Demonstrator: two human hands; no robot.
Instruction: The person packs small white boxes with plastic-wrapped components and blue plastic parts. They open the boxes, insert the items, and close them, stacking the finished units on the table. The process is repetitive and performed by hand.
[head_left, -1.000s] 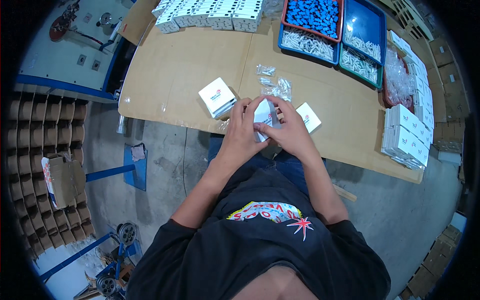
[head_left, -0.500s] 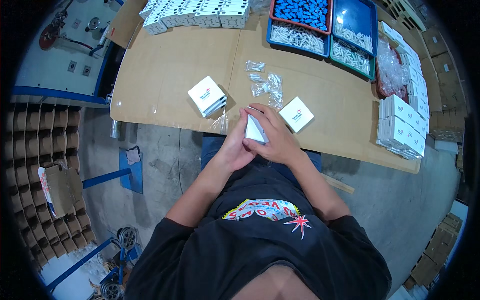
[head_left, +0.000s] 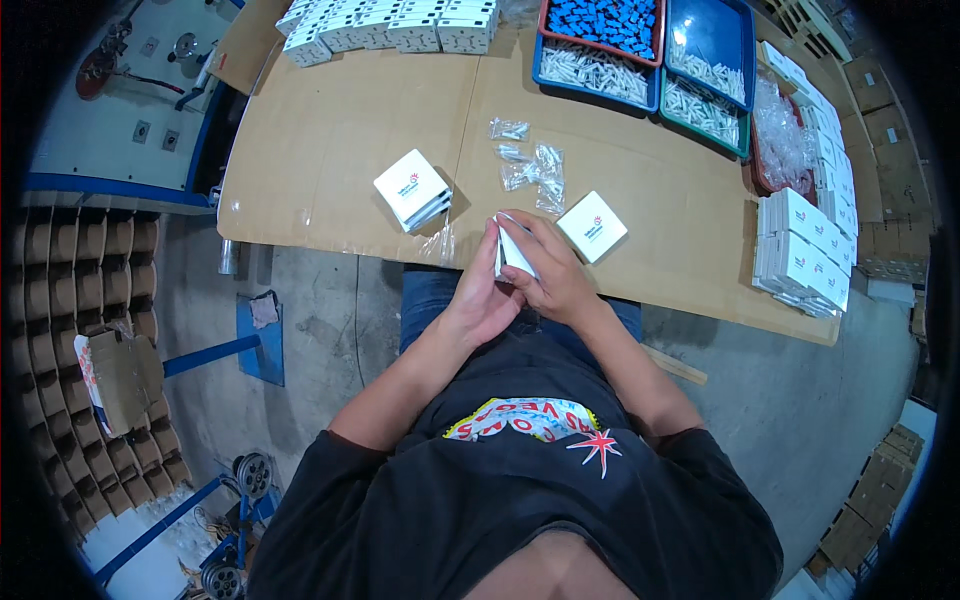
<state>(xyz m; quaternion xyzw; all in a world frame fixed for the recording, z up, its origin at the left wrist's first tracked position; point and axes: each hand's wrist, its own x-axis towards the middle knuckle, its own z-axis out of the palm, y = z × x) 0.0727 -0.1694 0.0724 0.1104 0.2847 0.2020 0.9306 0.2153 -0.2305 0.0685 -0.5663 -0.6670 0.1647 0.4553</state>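
Between my two hands, at the table's near edge, is a small white box (head_left: 513, 253), held tilted. A dark gap shows between its white faces, and much of it is hidden by my fingers. My left hand (head_left: 474, 298) grips its left side, thumb up along the edge. My right hand (head_left: 556, 274) wraps over the right side, with its thumb at the gap. A short stack of white square boxes (head_left: 410, 187) stands to the left, and one more square box (head_left: 594, 227) lies just right of my right hand. Beyond my hands lie several small clear bags (head_left: 548, 178) with white pieces inside.
Far right on the cardboard-covered table (head_left: 350, 150) are a red tray of blue pieces (head_left: 605, 25), a blue tray (head_left: 595, 75) and a green tray (head_left: 705, 115) of white pieces. White boxes are stacked at right (head_left: 800, 250) and far left (head_left: 390, 30).
A dark gap has appeared between the white box's faces, and my right thumb has shifted up to it. Both hands stay at the same spot on the box.
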